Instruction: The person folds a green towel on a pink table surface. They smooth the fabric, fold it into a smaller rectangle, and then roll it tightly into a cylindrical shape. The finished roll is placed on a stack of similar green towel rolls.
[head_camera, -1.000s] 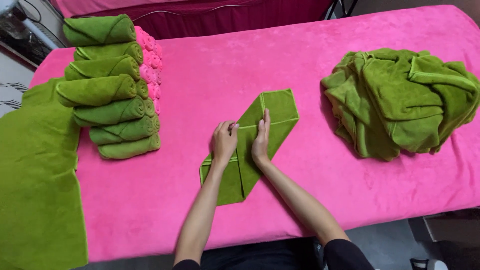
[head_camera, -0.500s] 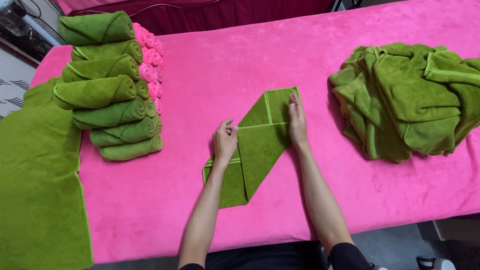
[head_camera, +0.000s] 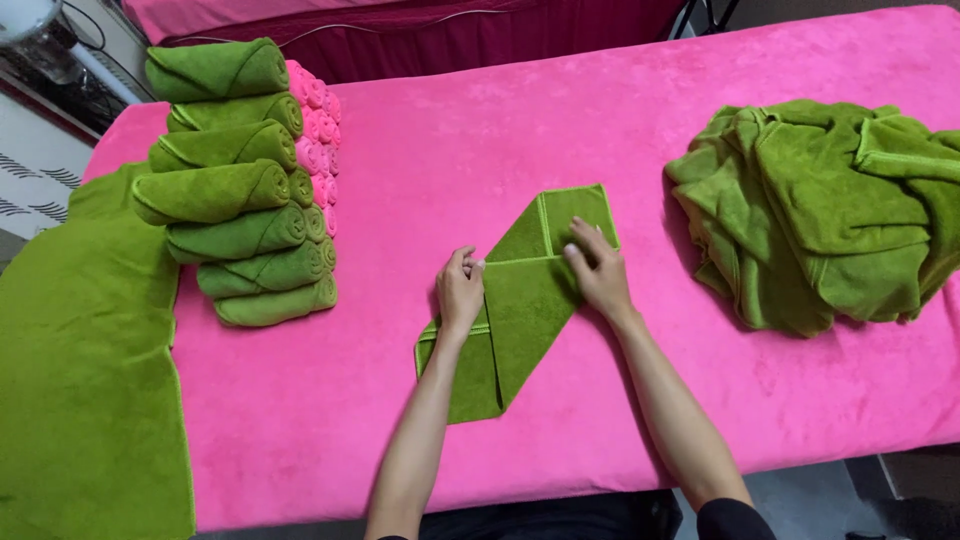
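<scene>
A folded green towel (head_camera: 520, 300) lies as a slanted strip in the middle of the pink table (head_camera: 480, 130). My left hand (head_camera: 460, 293) rests with curled fingers on the towel's left edge, pinning it down. My right hand (head_camera: 598, 272) lies flat with spread fingers on the towel's upper right part, just below its square top end. Neither hand lifts the cloth.
Several rolled green towels (head_camera: 240, 190) are stacked at the far left, with pink rolled towels (head_camera: 315, 130) behind them. A flat green cloth (head_camera: 85, 360) covers the left end. A heap of loose green towels (head_camera: 830, 210) sits at the right.
My right hand went from the towel's middle out to its top right end, then came back a little inward onto the upper part. My left hand has stayed on the left edge.
</scene>
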